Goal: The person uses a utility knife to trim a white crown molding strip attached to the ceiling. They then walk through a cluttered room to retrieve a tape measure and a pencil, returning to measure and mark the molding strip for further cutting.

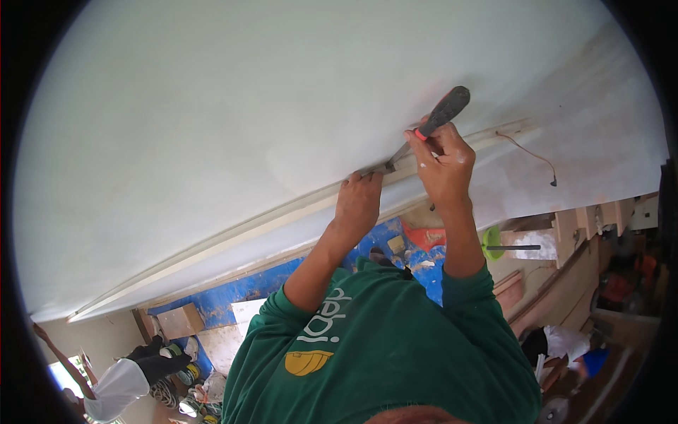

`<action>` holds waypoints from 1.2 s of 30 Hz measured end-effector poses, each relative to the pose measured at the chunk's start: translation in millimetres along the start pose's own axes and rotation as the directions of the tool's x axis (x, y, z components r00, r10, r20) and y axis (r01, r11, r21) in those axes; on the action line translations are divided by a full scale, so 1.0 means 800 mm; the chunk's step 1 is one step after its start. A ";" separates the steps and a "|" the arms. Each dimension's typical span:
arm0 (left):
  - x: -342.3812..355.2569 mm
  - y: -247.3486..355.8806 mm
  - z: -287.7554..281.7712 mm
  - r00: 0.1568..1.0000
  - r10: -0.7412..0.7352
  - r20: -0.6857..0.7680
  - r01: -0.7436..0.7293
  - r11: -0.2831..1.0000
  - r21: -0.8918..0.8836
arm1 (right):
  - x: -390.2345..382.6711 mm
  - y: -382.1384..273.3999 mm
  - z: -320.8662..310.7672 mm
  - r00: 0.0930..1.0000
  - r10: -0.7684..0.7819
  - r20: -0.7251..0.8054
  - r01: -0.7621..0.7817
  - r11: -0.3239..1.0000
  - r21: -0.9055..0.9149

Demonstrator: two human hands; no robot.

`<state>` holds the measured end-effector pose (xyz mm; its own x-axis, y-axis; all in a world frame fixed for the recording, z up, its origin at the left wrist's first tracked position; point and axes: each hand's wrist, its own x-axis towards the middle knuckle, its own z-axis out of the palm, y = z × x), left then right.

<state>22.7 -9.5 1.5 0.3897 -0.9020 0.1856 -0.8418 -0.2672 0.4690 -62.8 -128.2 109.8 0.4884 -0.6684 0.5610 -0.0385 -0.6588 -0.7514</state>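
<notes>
My right hand (448, 162) is closed around the lower handle and shank of a screwdriver (448, 107), with a black handle and a red collar. Its handle points up to the right, and its shank slants down to the left. The tip meets a small dark grey piece (388, 167) at the edge of a long pale strip (247, 230) on the white surface overhead. Just left of the tip, my left hand (359, 201) has its fingers curled over the strip's edge. The fingertips are partly hidden, and exactly what they pinch there is unclear.
A thin brown cable (530, 150) dangles from the strip's right end. Below lie a blue floor covering (265, 283), a cardboard box (181, 321) and a green round object (491, 242). A person (120, 389) stands at lower left, another person (565, 343) at lower right.
</notes>
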 end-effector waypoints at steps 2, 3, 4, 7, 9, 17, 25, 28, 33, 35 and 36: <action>0.000 0.001 0.001 0.999 0.012 -0.038 -0.013 1.000 -0.027 | 0.002 0.003 0.003 1.000 0.004 -0.024 -0.004 1.000 0.010; -0.001 0.002 0.000 1.000 0.001 -0.011 -0.001 1.000 -0.016 | 0.000 0.005 0.005 0.999 0.020 -0.027 -0.020 1.000 0.024; 0.002 0.005 -0.003 1.000 -0.009 0.016 0.010 1.000 -0.004 | -0.003 0.006 0.007 0.999 0.037 -0.030 -0.036 0.999 0.037; 0.000 0.004 -0.006 1.000 -0.009 0.022 0.009 1.000 0.004 | -0.004 0.002 0.003 0.999 0.041 0.003 -0.041 0.998 0.039; -0.002 0.003 -0.005 1.000 -0.001 -0.003 0.001 1.000 -0.007 | -0.011 -0.012 0.000 0.999 0.013 -0.053 -0.015 0.999 -0.040; -0.003 0.002 0.000 1.000 0.004 -0.014 -0.004 0.999 0.032 | -0.015 -0.013 -0.010 0.997 0.071 -0.011 -0.071 0.997 0.019; -0.002 0.009 -0.005 0.991 0.080 -0.103 -0.078 0.997 0.022 | -0.016 -0.006 -0.005 0.999 0.033 0.002 -0.033 0.998 -0.049; -0.013 0.021 -0.029 0.925 0.204 -0.319 -0.186 0.979 0.087 | -0.021 -0.014 -0.008 1.000 -0.002 -0.029 -0.002 0.991 -0.133; -0.082 0.020 -0.045 0.950 0.116 -0.289 -0.177 0.965 -0.194 | -0.020 -0.005 -0.014 0.999 0.044 -0.027 -0.046 0.997 -0.061; -0.107 0.019 -0.044 0.993 -0.003 -0.119 -0.038 0.938 -0.344 | -0.003 0.003 -0.025 0.999 0.040 -0.024 -0.042 0.995 -0.086; -0.117 0.016 -0.044 0.999 -0.052 -0.002 0.047 0.918 -0.394 | -0.002 0.007 -0.030 0.998 0.040 -0.049 -0.044 0.994 -0.096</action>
<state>-11.5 83.8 20.8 0.4333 -0.8864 0.1628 -0.6074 -0.1538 0.7794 -84.5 -139.2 112.9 0.4435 -0.7101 0.5468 -0.1434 -0.6585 -0.7388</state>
